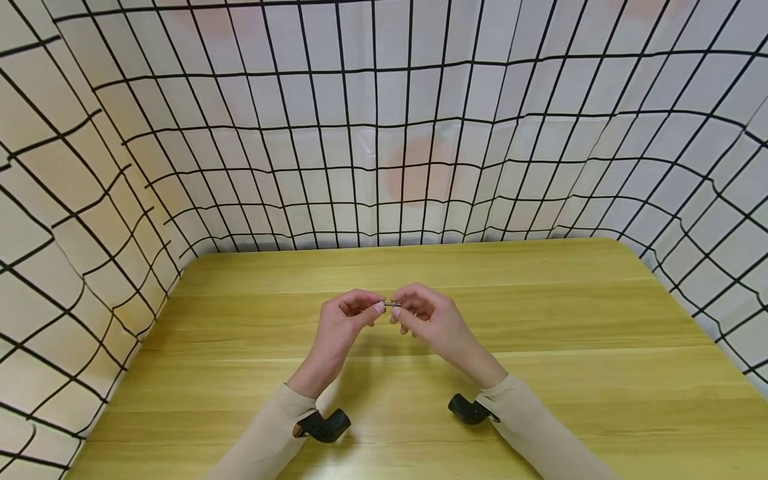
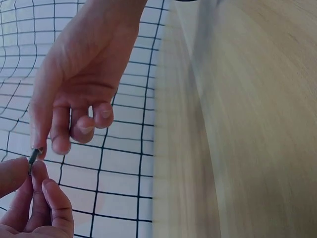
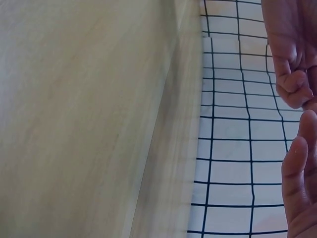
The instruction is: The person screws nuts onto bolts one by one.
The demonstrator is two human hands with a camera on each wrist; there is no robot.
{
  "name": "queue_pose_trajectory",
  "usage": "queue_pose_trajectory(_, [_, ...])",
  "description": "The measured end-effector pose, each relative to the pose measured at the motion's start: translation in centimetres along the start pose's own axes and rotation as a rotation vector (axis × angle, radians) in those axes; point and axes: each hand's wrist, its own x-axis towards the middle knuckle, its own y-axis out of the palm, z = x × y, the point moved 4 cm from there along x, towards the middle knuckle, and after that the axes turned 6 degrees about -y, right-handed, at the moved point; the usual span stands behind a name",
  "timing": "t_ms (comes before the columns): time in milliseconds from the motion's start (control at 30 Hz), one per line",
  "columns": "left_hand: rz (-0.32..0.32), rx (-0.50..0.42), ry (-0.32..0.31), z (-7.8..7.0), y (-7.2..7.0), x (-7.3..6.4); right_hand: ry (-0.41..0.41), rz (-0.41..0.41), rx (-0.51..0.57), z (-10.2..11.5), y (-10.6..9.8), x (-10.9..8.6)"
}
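A small, slim metal bolt (image 1: 392, 304) is held level between the two hands above the table. My left hand (image 1: 343, 327) pinches its left end between thumb and forefinger. At the other end, my right hand (image 1: 439, 325) pinches it with thumb and fingertips. In the left wrist view the bolt (image 2: 33, 156) spans the two sets of fingertips, and fingers hide its ends. The remaining right fingers hang loosely bent. Only parts of both hands reach the right edge of the right wrist view, where the bolt cannot be made out.
Below the hands lies a wooden table (image 1: 240, 320) with a light grain. A white cloth with a black grid (image 1: 390, 147) rises behind it and at both sides. Black wrist devices (image 1: 327, 425) sit at both sleeve cuffs.
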Motion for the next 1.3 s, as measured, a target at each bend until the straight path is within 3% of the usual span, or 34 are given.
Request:
queue_pose_trajectory(167, [0.01, 0.024, 0.002, -0.1, 0.2, -0.1, 0.045, 0.0, 0.016, 1.7, 0.0, 0.1])
queue_pose_trajectory(367, [0.019, 0.042, 0.015, -0.2, 0.3, -0.1, 0.042, -0.016, 0.031, 2.3, -0.1, 0.3])
queue_pose_trajectory(600, [0.015, 0.024, 0.029, -0.2, 0.2, 0.1, 0.076, -0.007, 0.027, 1.1, -0.2, 0.1])
queue_pose_trajectory(933, [0.024, -0.012, 0.025, 0.0, 0.0, 0.1, -0.029, -0.014, 0.003, -0.9, -0.3, -0.1])
queue_pose_trajectory(1300, [0.037, -0.002, 0.032, 0.0, 0.2, 0.0, 0.021, -0.026, -0.001, -0.9, -0.1, 0.0])
